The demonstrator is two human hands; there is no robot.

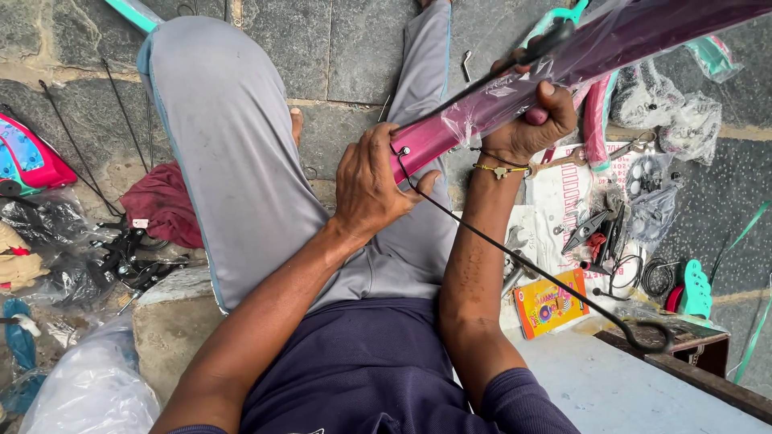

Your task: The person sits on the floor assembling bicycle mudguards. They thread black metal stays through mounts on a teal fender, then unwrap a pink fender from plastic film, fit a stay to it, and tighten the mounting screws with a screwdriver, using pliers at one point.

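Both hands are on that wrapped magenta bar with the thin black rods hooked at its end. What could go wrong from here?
1. The left hand presses right at the end of the magenta bar, where a black rod hooks in; the rod could slip out or jab the fingers.
2. The right hand grips over loose plastic wrap, so its grip might slide.
3. The rod's hooked far end hangs over the bench edge and may snag.

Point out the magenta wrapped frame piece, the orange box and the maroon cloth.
magenta frame piece (pixel 563 68), head view, on its plastic-wrapped middle.
orange box (pixel 550 303), head view, on its printed top face.
maroon cloth (pixel 165 205), head view, on its bunched centre.
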